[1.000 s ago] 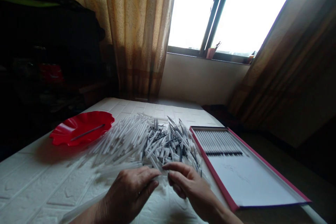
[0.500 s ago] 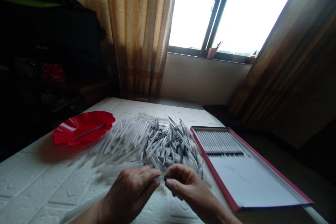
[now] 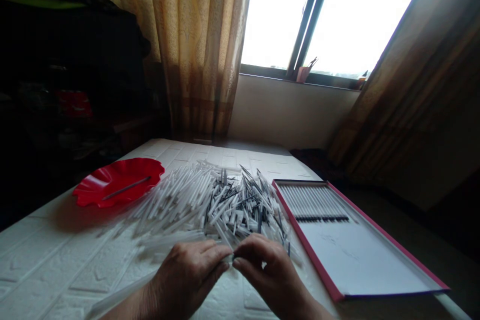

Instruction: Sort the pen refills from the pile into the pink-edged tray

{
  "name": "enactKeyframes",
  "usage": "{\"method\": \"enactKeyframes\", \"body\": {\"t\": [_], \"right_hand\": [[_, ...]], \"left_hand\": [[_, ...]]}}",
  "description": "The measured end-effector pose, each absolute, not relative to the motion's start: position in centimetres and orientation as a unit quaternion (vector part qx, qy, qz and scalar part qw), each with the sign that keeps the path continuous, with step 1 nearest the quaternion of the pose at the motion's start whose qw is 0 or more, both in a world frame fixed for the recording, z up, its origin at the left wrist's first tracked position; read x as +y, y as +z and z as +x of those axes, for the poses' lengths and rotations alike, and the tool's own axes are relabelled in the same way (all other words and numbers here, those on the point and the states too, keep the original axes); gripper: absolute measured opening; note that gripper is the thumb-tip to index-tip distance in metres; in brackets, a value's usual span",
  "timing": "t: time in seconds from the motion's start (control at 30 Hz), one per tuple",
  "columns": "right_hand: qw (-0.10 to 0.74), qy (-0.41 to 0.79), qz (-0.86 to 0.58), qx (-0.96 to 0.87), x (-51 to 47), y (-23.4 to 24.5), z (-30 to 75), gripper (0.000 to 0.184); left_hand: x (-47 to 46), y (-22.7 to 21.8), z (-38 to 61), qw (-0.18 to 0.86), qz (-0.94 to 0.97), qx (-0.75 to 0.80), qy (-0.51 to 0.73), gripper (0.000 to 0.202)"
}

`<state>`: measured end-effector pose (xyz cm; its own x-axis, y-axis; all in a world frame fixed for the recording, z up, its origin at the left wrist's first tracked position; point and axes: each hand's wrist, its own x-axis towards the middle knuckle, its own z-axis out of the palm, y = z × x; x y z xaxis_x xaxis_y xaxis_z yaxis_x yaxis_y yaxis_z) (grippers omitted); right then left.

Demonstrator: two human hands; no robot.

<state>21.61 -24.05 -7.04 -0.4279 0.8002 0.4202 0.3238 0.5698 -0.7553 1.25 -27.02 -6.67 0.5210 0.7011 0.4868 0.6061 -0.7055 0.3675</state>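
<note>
My left hand and my right hand meet fingertip to fingertip at the near edge of the white table. Both are closed in a pinch on one thin white pen part held between them. Just beyond the hands lies a wide heap of white pen tubes and dark-tipped refills. To the right of the heap lies a flat red-edged box with a row of pens laid side by side at its far end.
A red wavy-edged plate with one dark stick in it sits at the left of the table. Curtains, a window sill with small pots and dark furniture stand behind.
My right hand has moved left and closed its pinch against my left fingertips. The heap, plate and box have not moved.
</note>
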Motion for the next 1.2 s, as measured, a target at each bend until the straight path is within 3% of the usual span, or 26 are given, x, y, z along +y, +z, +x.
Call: {"method": "enactKeyframes", "body": {"t": [0.43, 0.6, 0.77, 1.0, 1.2], "right_hand": [[0.378, -0.011, -0.329, -0.865, -24.35, -7.55, 21.52, 0.06], [0.364, 0.049, -0.324, -0.872, -24.46, -7.42, 21.63, 0.051], [0.391, 0.12, -0.302, -0.861, -24.71, -7.25, 21.71, 0.005], [0.379, 0.107, -0.302, -0.868, -24.63, -7.12, 21.79, 0.01], [0.333, 0.102, -0.316, -0.883, -24.87, -6.76, 21.75, 0.037]], "left_hand": [[-27.34, -6.97, 1.72, 0.031, 0.88, 0.359, 0.309, 0.031], [-27.33, -6.73, 1.57, 0.035, 0.879, 0.354, 0.319, 0.027], [-26.97, -6.62, 1.1, 0.053, 0.865, 0.376, 0.329, 0.022], [-27.02, -6.58, 1.07, 0.064, 0.871, 0.364, 0.323, 0.023], [-27.13, -6.89, 1.27, 0.044, 0.888, 0.349, 0.294, 0.026]]}}
